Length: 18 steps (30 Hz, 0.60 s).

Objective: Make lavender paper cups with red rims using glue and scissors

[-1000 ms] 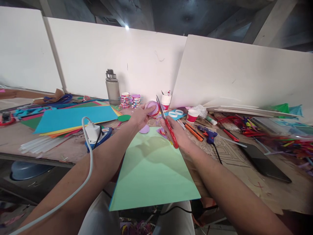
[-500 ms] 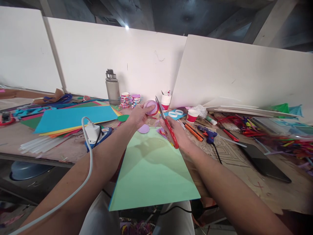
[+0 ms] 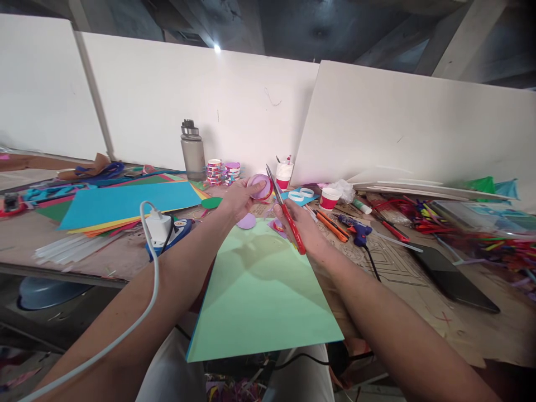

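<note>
My left hand (image 3: 242, 196) pinches a round purple paper disc (image 3: 258, 187) with a red edge beneath it, thumb on its face. In my right hand (image 3: 302, 223) is a pair of red-handled scissors (image 3: 286, 211), its blades pointing up and away, just right of the disc. The blades look closed or nearly so. Below both hands lies a light green sheet of paper (image 3: 263, 296) that overhangs the table's front edge. A loose purple circle (image 3: 247, 221) rests at the sheet's far edge, and a small purple and red piece (image 3: 277, 225) sits partly behind my right hand.
Left are coloured sheets (image 3: 129, 204), a white plug (image 3: 160, 226) with a cable crossing my left arm, and a bottle (image 3: 192, 151). Right are a paper cup (image 3: 330, 198), orange cutter (image 3: 331, 225), blue glue gun (image 3: 359, 231) and black phone (image 3: 452, 277). White boards (image 3: 201, 100) stand behind.
Almost nothing differs. The purple disc in my left hand has tilted or shifted very slightly, while the scissors stay in the same place.
</note>
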### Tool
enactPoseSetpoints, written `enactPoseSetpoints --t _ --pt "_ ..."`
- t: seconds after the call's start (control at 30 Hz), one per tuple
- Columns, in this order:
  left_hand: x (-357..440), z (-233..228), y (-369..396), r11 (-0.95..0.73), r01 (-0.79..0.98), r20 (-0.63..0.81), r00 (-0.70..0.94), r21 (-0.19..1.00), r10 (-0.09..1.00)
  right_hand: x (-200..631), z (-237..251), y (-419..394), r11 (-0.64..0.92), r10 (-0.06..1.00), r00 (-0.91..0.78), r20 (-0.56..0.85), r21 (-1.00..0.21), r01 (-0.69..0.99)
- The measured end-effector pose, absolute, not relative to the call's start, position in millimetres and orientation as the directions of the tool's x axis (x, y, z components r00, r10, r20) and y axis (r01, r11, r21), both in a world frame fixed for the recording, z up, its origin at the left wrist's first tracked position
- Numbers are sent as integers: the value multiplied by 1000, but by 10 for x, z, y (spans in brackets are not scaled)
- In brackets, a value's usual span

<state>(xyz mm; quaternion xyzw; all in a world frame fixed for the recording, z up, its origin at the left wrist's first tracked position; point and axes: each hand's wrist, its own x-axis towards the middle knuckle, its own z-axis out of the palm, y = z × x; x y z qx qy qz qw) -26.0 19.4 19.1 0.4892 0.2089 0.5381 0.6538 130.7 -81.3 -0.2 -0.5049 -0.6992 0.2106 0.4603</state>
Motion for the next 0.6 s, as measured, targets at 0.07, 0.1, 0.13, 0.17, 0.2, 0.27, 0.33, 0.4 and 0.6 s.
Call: enactPoseSetpoints --t 0.07,0.1,0.13,0.17,0.2,0.27,0.33,0.4,0.6 --pt "-265 193 190 -57 -500 256 339 864 905 1308 -3 -812 406 894 -60 445 -745 529" --pt "-268 198 185 -55 -500 255 341 864 905 1309 -6 -811 408 892 -58 448 -743 531" --pt "-271 204 179 -54 -501 254 340 864 905 1309 -9 -811 408 892 -57 449 -743 530" --pt "-276 211 174 -54 -502 253 337 863 907 1310 -12 -812 406 893 -55 447 -746 528" --pt "-281 218 171 -53 -502 250 334 863 909 1311 -14 -812 403 895 -55 443 -750 524" --pt "-296 227 176 -50 -492 242 335 869 911 1315 -19 -813 400 898 -57 436 -758 516" --pt "-315 229 197 -47 -467 231 346 883 909 1318 -22 -812 395 902 -57 427 -765 509" --pt "-336 228 227 -55 -443 230 351 895 908 1321 -26 -809 387 907 -62 416 -769 509" --pt "-389 237 290 -85 -398 243 367 914 898 1326 -14 -796 409 897 -76 436 -750 520"
